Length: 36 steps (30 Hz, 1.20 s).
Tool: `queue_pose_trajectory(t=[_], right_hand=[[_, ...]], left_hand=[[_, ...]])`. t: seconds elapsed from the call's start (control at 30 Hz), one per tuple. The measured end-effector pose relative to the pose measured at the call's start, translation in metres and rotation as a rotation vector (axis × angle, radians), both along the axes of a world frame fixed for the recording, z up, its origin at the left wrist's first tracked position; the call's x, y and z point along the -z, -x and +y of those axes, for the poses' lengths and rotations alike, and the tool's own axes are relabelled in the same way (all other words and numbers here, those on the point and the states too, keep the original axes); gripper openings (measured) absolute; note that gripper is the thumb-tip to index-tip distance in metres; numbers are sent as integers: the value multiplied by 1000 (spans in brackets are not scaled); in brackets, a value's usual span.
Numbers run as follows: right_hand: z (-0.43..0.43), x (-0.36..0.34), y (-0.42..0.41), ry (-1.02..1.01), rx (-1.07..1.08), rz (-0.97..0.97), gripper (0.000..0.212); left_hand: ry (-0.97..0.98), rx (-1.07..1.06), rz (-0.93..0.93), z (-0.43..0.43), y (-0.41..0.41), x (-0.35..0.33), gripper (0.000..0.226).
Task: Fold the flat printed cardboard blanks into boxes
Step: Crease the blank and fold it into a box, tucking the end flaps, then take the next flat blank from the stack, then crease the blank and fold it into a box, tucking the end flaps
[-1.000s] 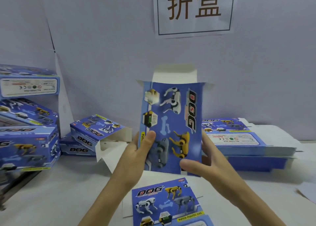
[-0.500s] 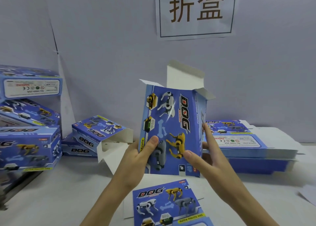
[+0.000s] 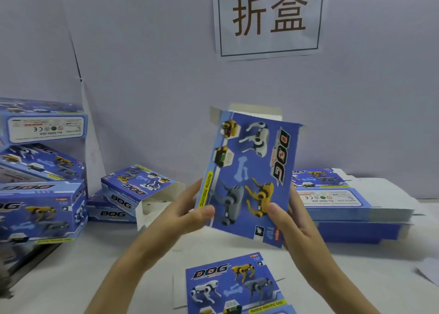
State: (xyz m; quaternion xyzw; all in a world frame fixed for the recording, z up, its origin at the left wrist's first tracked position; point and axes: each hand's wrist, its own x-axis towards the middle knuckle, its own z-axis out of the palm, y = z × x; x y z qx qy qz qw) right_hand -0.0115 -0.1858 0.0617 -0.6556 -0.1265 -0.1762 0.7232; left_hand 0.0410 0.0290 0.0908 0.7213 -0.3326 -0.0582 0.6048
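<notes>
At the far left, finished boxes (image 3: pixel 40 209) sit stacked, with a half-open box (image 3: pixel 140 185) just beside them on the tabletop (image 3: pixel 83 266). Our left hand (image 3: pixel 187 213) pinches the held blank (image 3: pixel 249 178) at its lower left edge, thumb on the printed face. The blank stands tilted above the tabletop, white flaps showing at its top. Our right hand (image 3: pixel 292 221) pinches the lower right edge likewise. To open it well, we judge we should press both side edges inward so the sleeve squares along its creases. The stack of flat blanks (image 3: pixel 351 202) lies at right.
</notes>
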Motion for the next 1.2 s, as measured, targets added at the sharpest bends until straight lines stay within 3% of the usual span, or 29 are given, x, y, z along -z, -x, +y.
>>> queue_pose_trajectory(t=[0.07,0.13,0.2,0.3,0.4,0.47,0.57,0.67,0.77,0.83,1.03,1.13,1.2], right_hand=[[0,2,-2,5,-40,15,81],[-1,4,-3,52,-93,49,73],[-1,3,-4,121,-117,103,61],[-3,3,-10,119,-131,152,75],[5,1,-19,59,-120,280,47],[7,6,-21,77,-124,333,35],[6,10,-11,235,-147,361,38],[6,12,-3,594,-165,389,35],[3,20,-6,980,-187,466,20],[0,25,-8,1115,-190,543,30],[-8,34,-13,1386,-184,670,38],[-13,37,-16,1353,-181,695,21],[-17,36,-15,1319,-181,684,35]], left_hand=[[-70,10,-6,15,-3,-4,61],[-6,-29,31,32,-6,-5,66],[126,-103,162,54,-12,-8,73],[348,-277,201,90,-22,-32,78],[742,-381,78,122,-38,-87,85],[763,-466,65,122,-50,-114,91],[298,-509,76,80,-61,-92,102],[-374,-276,126,27,-62,-21,63],[-1044,8,141,-16,-57,49,83],[-1285,15,134,-33,-55,72,93],[-1314,-71,84,-41,-57,90,105],[-1221,-98,81,-36,-57,93,93],[-1138,-125,62,-33,-57,93,76]])
